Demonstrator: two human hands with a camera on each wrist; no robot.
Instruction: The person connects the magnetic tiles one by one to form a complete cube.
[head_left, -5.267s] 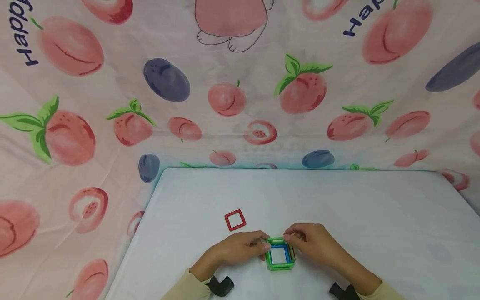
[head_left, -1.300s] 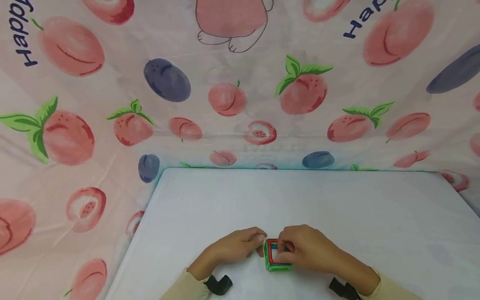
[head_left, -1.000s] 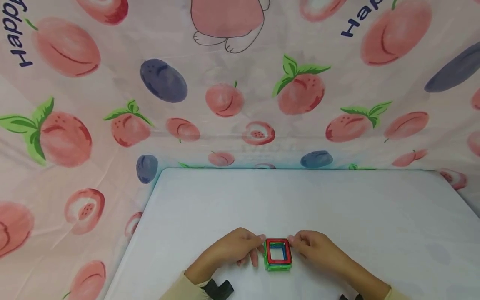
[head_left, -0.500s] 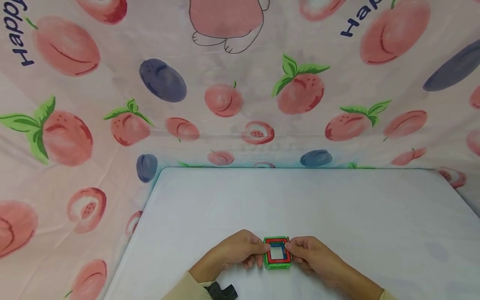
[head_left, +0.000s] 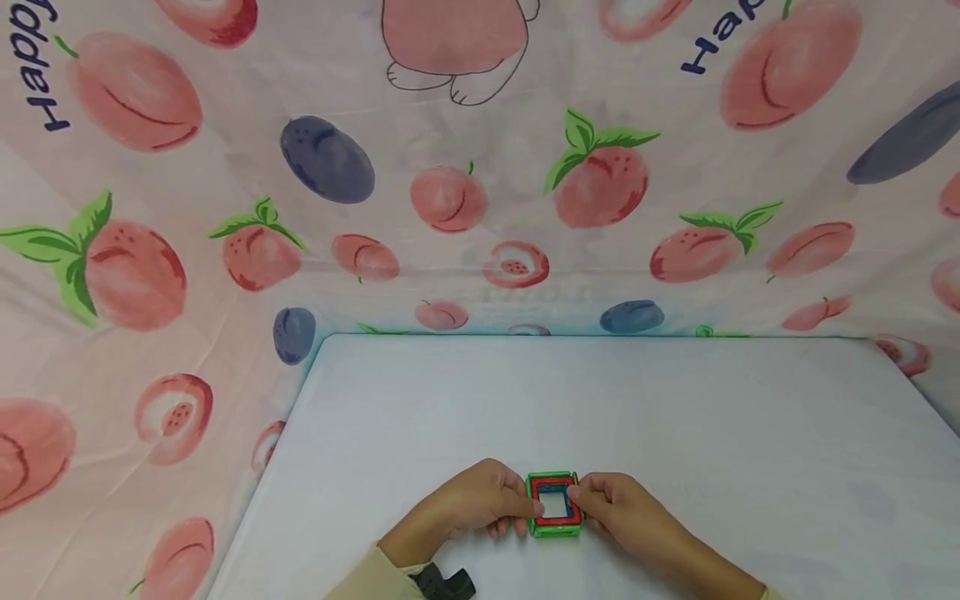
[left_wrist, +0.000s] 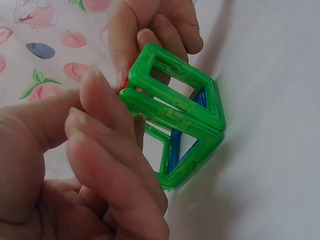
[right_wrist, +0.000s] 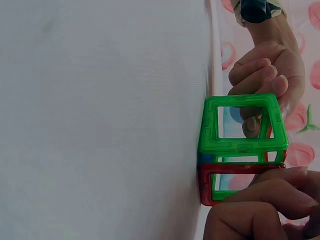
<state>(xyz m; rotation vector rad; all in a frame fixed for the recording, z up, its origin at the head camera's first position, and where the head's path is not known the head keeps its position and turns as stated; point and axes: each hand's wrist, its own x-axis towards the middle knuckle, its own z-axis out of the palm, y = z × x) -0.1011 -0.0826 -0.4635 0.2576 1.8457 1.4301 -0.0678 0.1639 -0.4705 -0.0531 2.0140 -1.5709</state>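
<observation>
A small open-framed cube of magnetic tiles [head_left: 555,532] stands on the white table, with green sides, a blue tile [left_wrist: 174,150] at the bottom and a red tile [head_left: 557,522] across the top. In the right wrist view another red tile [right_wrist: 206,185] forms one side. My left hand [head_left: 483,502] grips the cube's left side, thumb on the top red edge and fingers down beside the green tile. From the right, my right hand [head_left: 626,507] pinches the opposite edge, its thumb at the red top's rim. The fingers partly cover both sides.
The white table [head_left: 675,417] stretches out behind and to both sides of the cube. A fruit-printed cloth [head_left: 480,275] rises behind its far edge and at the left. A black wrist strap piece [head_left: 444,582] sits at the left cuff.
The red square tile, earlier flat on the table behind my left hand, now lies on top of the cube. My right hand has left the tile's middle; both thumbs now hold its side edges.
</observation>
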